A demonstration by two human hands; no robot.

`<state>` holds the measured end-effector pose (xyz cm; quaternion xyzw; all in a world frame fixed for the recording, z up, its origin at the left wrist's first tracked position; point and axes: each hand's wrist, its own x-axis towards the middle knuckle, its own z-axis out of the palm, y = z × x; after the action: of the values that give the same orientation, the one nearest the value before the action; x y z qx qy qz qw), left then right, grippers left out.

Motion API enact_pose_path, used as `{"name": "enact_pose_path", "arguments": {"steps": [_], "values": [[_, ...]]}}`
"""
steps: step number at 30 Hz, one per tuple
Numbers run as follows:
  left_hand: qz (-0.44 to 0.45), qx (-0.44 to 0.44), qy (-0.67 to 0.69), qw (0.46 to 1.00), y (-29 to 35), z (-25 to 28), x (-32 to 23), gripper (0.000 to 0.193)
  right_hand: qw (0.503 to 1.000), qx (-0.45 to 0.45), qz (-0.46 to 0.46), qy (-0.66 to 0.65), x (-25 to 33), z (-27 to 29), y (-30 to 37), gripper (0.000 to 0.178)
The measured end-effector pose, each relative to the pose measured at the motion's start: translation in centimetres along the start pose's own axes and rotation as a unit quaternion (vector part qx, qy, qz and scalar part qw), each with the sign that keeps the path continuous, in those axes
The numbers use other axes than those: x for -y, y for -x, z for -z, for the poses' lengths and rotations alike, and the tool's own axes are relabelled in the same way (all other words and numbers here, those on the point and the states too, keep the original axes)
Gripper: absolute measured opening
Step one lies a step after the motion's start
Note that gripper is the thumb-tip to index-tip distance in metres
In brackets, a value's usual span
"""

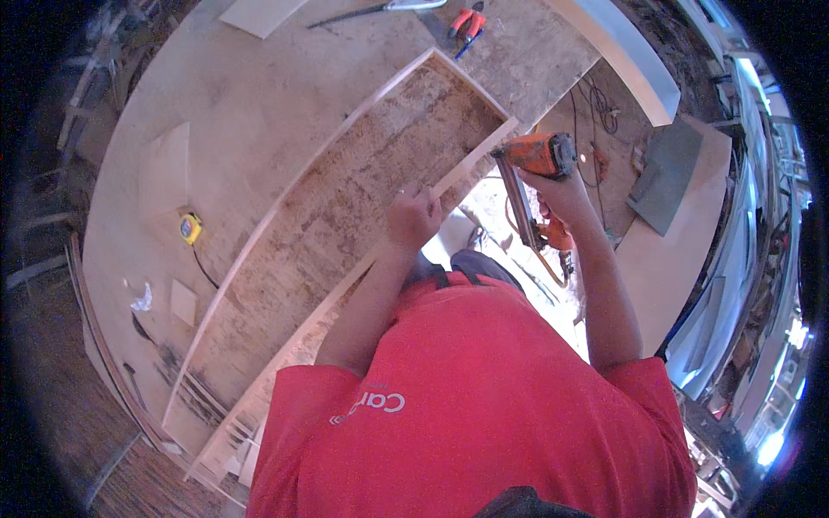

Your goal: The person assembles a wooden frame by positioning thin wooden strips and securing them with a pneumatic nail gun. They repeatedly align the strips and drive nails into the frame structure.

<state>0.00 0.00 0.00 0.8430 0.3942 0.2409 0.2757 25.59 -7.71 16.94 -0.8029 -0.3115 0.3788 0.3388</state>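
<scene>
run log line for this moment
left hand: gripping wooden frame | right hand: holding orange nail gun | tabletop: yellow tape measure, red-handled pliers

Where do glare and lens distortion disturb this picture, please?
Head view: the fisheye lens seems to bow the edges of the tabletop and wooden frame; same head view: white glare beside the orange nail gun washes out detail, with more bright spots along the right rim; head view's lower left: dim and grainy.

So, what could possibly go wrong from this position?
The left hand grips the same side of the frame where the right hand holds the nail gun; a stray nail might hit it. If the frame slides, it could push the tape measure beside it.
</scene>
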Motion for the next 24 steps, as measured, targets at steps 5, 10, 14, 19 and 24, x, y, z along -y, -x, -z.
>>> {"name": "enact_pose_path", "arguments": {"steps": [5,10,14,19,24], "values": [[0.002,-0.038,0.009,0.999,-0.6,0.0,0.2,0.016,0.995,0.055,-0.069,0.038,0.5,-1.8,-0.8,0.042],[0.015,-0.047,0.002,0.999,0.0,0.1,-0.2,0.014,0.99,0.097,-0.069,0.073,0.0,-4.1,0.1,0.036],[0.033,-0.018,0.002,0.999,0.1,0.3,-0.6,0.014,0.989,0.103,-0.043,0.096,0.5,-4.7,0.4,0.036],[0.021,-0.011,0.008,1.0,-0.1,0.4,-0.5,0.014,0.988,0.095,-0.049,0.11,0.8,-5.0,0.3,0.037],[0.01,-0.036,0.004,0.999,0.0,0.0,-0.3,0.015,0.986,0.095,-0.029,0.132,1.4,-5.2,0.1,0.036]]}}
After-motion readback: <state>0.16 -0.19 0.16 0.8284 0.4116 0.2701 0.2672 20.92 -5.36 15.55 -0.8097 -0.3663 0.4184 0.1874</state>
